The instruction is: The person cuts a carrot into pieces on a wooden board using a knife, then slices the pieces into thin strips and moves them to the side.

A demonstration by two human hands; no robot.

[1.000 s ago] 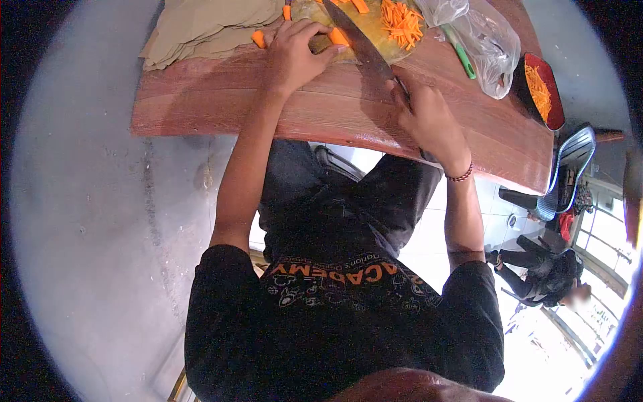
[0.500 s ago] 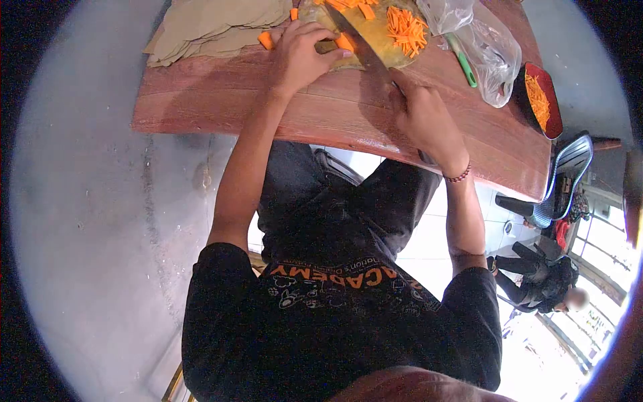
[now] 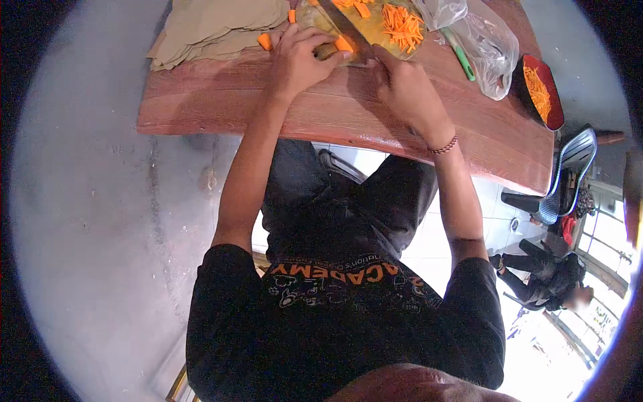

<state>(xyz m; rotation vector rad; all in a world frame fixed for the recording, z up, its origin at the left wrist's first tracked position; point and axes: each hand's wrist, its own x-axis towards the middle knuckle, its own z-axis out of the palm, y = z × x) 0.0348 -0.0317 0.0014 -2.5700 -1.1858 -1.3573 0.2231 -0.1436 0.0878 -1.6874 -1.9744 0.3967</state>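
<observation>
My left hand (image 3: 301, 63) rests on the round yellowish cutting board (image 3: 372, 33), its fingers curled round an orange carrot piece (image 3: 342, 45). In my right hand (image 3: 410, 90) is the handle of a knife (image 3: 347, 28), whose blade lies just right of that piece, slanting up and left. Thin carrot strips (image 3: 402, 28) are heaped on the board's right part, with more cut carrot near its top edge. Left of the board, another carrot chunk (image 3: 264, 41) sits by my left fingers.
Brown paper sheets (image 3: 214, 33) cover the table's left part. To the right are a green-handled tool (image 3: 463, 63), a clear plastic bag (image 3: 492, 50) and a dark-red tray (image 3: 553, 107) with carrot strips. A chair (image 3: 573, 167) and a person (image 3: 546, 275) are beyond.
My right hand and the knife have moved up and to the left, nearer my left hand. My left hand has kept its hold on the carrot. The view has shifted slightly.
</observation>
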